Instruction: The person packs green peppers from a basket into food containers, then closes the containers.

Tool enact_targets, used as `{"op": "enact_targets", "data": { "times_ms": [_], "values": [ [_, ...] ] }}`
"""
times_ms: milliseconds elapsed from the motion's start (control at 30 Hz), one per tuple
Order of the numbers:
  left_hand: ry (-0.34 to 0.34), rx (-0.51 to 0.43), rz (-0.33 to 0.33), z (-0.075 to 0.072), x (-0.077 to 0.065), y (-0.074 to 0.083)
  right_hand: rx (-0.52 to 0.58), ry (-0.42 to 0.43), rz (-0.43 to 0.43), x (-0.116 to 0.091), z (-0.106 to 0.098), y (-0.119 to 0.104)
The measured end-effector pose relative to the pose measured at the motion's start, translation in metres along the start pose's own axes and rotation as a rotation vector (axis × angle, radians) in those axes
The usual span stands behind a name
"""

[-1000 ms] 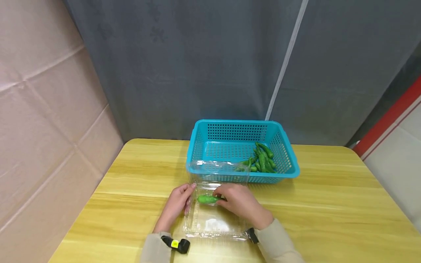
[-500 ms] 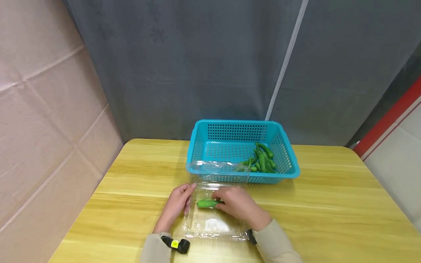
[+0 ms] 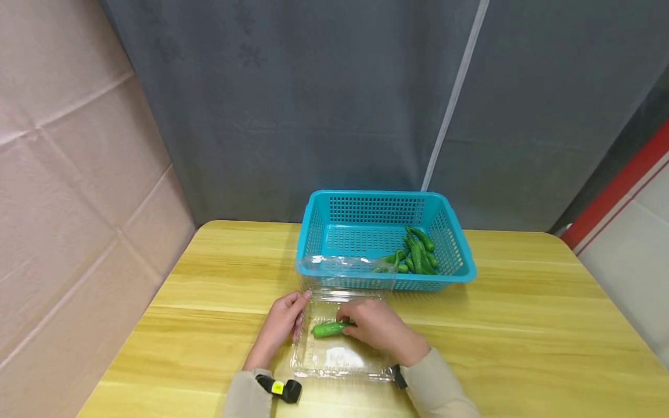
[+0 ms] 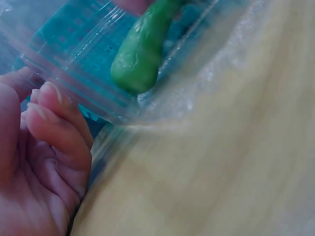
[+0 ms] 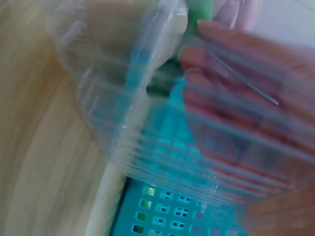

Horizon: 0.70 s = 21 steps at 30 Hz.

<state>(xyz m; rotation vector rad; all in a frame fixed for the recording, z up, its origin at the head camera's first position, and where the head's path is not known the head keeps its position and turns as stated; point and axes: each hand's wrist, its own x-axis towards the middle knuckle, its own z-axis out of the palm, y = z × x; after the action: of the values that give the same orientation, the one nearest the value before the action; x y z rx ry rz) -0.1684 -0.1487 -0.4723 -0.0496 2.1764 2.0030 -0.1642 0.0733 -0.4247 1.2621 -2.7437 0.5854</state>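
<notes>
A clear plastic clamshell box lies opened on the table, its lid tipped back against a blue basket. My left hand grips the box's left edge near the hinge, thumb on top and fingers curled beneath, as the left wrist view also shows. Inside the box my right hand pinches a green pepper by its right end. The pepper lies crosswise, its blunt end pointing left; that blunt end of the pepper shows through the plastic in the left wrist view. The right wrist view sees the right hand through the box wall.
Several green peppers lie in the right part of the basket. The wooden table extends to both sides. A dark grey curtain hangs behind it, and a pale covered wall stands on the left.
My right hand has brought the pepper slightly down toward the near side of the box and turned it a little. The left hand, box and basket have stayed in place.
</notes>
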Motion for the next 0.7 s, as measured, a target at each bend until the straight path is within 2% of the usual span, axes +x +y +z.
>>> {"op": "enact_targets", "data": {
  "times_ms": [433, 700],
  "values": [
    [0.027, 0.023, 0.040, 0.0022, -0.0011, -0.0014, -0.012, -0.009, 0.009, 0.0007, 0.0039, 0.0010],
    [0.015, -0.019, 0.003, 0.0019, -0.0030, 0.0029, -0.038, -0.029, 0.006, -0.0003, 0.0034, -0.0001]
  ]
}}
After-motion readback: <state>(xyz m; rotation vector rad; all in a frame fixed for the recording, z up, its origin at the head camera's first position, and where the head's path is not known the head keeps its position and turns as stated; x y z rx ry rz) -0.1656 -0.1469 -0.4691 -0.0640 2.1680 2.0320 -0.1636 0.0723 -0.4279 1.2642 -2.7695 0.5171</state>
